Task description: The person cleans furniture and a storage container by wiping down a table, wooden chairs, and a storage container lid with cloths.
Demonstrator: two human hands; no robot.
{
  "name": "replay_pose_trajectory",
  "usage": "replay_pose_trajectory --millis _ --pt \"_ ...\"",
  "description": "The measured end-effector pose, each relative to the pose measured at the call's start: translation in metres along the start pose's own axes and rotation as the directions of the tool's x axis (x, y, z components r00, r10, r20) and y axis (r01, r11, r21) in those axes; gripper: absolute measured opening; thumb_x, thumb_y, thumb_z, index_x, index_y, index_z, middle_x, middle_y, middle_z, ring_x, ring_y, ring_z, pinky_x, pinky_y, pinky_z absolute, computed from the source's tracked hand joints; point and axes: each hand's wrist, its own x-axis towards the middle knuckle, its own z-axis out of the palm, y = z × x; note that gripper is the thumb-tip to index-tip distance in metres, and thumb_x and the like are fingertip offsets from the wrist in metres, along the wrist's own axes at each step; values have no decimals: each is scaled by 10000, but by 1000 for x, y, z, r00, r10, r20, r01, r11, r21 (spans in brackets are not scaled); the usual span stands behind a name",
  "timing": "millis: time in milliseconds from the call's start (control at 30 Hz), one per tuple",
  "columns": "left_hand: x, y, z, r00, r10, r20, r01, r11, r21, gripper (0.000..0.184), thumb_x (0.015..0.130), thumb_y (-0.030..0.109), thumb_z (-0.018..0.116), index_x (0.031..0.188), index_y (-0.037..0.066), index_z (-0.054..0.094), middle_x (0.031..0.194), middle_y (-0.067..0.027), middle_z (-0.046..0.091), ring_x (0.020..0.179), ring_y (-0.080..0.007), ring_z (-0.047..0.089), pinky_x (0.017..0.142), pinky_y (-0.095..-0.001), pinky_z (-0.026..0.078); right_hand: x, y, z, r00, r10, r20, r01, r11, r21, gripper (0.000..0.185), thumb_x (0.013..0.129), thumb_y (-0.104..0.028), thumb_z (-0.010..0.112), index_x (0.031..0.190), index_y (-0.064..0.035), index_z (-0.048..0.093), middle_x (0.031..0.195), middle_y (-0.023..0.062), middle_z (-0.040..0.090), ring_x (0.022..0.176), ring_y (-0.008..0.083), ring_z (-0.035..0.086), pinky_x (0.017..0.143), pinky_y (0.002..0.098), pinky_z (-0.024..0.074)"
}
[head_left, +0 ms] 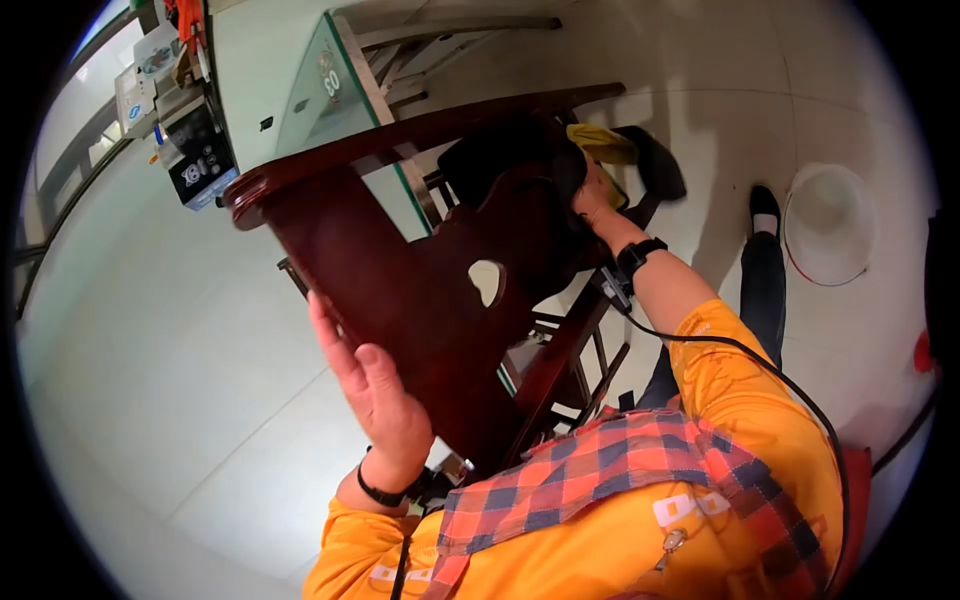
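A dark red wooden chair (370, 290) with a carved hole in its back slants across the middle of the view. My left hand (385, 405) is flat against the near left edge of the chair's back, fingers stretched out. On the far right side of the chair, my right hand (597, 200) is closed around a yellow and dark cloth (605, 147). Part of the cloth hangs loose to the right, and its inner fingers are hidden behind the cloth and wood.
A glass-topped table (330, 100) marked 03 stands behind the chair. At the left, a dark printed box (198, 150) sits among other items. A white bucket (830, 225) stands on the tiled floor at the right, beside my foot (765, 205). A black cable (750, 350) runs along my right arm.
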Motion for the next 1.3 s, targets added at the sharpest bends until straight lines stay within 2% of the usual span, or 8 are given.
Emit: replay_pose_trajectory --millis 67,167,267,333,467,633,967,1300 --pt "-3 5 -1 999 -37 -27 38 997 60 630 1017 276 416 1513 20 123 1568 -109 188 1433 -228 211 1158 -369 167 3 23 -4 794 239 559 -606 227 763 323 912 -149 514 1202 -6 502 1165 147 579 1081 326 537 934 436 361" --pt "-3 6 0 998 -42 -43 44 998 41 630 1016 281 418 1513 22 129 1569 -108 186 1434 -229 210 1160 -374 164 -13 35 -28 783 362 506 -501 -114 858 192 900 -83 509 1068 10 522 1005 187 610 959 372 572 844 416 419" --pt "-4 4 -1 998 -39 -43 42 997 59 637 1015 297 423 1510 17 135 1570 -107 186 1437 -231 203 1163 -376 158 -61 32 43 994 -79 -69 105 775 624 199 871 -43 515 1047 50 503 936 213 602 976 397 555 766 473 447" --pt "-2 2 -2 997 -23 -70 29 996 90 643 1015 306 424 1509 14 134 1570 -107 186 1439 -231 196 1163 -375 156 -80 31 -51 786 324 526 -580 97 808 208 836 -28 523 1013 73 483 956 229 571 976 426 536 791 480 441" --pt "-1 -5 -4 999 -7 -35 7 1000 6 679 1010 341 440 1508 3 126 1571 -116 180 1446 -228 171 1162 -371 151 -117 28 -145 931 359 -65 -84 383 920 246 762 -11 515 988 74 466 998 245 497 982 469 494 812 479 437" --pt "-1 0 0 1000 3 -19 -4 999 -48 703 1005 337 456 1501 -26 115 1564 -126 188 1434 -228 196 1158 -366 154 -115 29 -313 911 25 -412 411 -156 898 443 661 -31 612 1101 5 566 1049 218 519 972 415 565 816 446 491" --pt "0 -3 -1 999 28 -39 -29 999 -31 681 1006 300 456 1496 -39 127 1555 -154 197 1432 -234 200 1159 -361 140 -52 21 -249 963 99 -252 176 481 859 509 807 -243 593 1298 -127 529 1330 190 414 1203 404 395 980 529 353" --pt "-3 0 -4 999 -8 -37 11 998 66 642 1014 293 413 1504 -16 136 1575 -122 170 1459 -230 135 1166 -365 118 -46 52 -54 858 46 512 -512 172 841 453 1002 -284 366 1340 5 454 1376 246 436 1279 391 404 1040 432 354"
